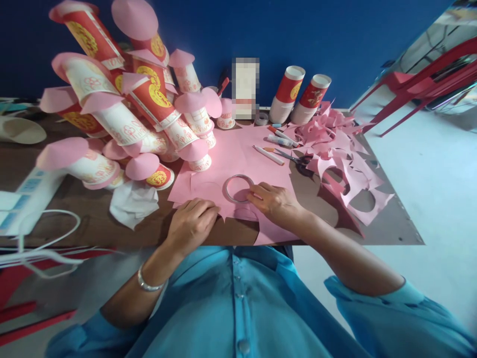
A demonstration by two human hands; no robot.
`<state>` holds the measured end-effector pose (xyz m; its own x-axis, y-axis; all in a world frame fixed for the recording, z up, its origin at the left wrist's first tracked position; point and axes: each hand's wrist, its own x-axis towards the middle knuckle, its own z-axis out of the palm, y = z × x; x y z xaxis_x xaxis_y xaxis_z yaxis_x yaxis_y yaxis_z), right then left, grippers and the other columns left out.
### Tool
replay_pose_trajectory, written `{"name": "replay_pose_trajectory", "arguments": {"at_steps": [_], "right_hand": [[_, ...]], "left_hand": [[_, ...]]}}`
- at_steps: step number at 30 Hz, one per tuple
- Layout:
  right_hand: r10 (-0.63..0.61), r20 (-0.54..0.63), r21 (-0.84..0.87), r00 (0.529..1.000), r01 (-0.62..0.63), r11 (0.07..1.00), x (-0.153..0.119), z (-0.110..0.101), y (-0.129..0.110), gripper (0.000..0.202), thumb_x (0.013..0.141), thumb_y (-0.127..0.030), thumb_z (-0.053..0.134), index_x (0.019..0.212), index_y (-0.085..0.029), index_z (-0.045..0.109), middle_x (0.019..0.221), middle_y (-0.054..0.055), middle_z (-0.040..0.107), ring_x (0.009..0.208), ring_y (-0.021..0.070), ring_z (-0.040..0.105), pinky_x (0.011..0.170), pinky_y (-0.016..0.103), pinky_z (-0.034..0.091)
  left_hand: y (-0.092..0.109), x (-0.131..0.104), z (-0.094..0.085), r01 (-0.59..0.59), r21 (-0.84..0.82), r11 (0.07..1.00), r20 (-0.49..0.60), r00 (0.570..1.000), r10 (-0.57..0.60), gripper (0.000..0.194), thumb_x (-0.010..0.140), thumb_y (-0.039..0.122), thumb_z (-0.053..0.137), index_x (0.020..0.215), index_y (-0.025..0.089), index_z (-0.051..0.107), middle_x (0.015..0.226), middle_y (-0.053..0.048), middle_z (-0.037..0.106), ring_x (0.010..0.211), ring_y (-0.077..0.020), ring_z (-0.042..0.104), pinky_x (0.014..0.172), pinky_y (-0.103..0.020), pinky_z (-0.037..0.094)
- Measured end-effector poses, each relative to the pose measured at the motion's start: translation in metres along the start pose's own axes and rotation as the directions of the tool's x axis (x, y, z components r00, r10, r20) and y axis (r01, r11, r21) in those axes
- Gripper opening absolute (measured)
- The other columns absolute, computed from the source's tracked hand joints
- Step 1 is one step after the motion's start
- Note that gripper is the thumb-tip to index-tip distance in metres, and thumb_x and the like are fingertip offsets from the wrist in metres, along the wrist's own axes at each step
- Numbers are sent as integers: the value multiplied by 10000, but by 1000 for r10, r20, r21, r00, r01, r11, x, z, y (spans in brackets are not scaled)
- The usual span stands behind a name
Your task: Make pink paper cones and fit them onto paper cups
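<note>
Some fingers of the right hand (275,202) were closed on the side of a ring (236,201), which lay on pink paper (238,149). The left hand (193,220) was loosely curled at the paper's near edge; whether it gripped anything, I could not tell. An uneven push might have slid the ring, or loose paper might have shifted beneath it. The ring looked thin and round, the paper flat and jagged-edged.
</note>
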<state>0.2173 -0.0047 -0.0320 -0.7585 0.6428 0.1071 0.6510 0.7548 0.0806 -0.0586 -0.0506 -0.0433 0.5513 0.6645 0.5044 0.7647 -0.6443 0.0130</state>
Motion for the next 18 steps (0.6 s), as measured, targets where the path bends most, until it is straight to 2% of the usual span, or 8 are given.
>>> {"name": "replay_pose_trajectory", "arguments": {"at_steps": [11,18], "right_hand": [[-53,-90,-35,995,50,998,-4,0,-1,286,1065,-62,489,1184,-147,735,1124,121,769,940,212,675,680,330,524],[-61,-160,51,985,70,996,-10,-2,1,321,1043,-35,491,1240,-138,722,1137,124,772,931,208,717,715,327,582]], "left_hand": [[0,-2,2,5,-13,1000,-19,1000,-5,126,970,85,656,967,174,745,904,-33,769,838,-202,703,765,-351,530],[-1,-3,-1,8,-18,1000,14,1000,-8,107,980,111,658,995,166,748,941,-47,780,871,-217,721,781,-366,536]]}}
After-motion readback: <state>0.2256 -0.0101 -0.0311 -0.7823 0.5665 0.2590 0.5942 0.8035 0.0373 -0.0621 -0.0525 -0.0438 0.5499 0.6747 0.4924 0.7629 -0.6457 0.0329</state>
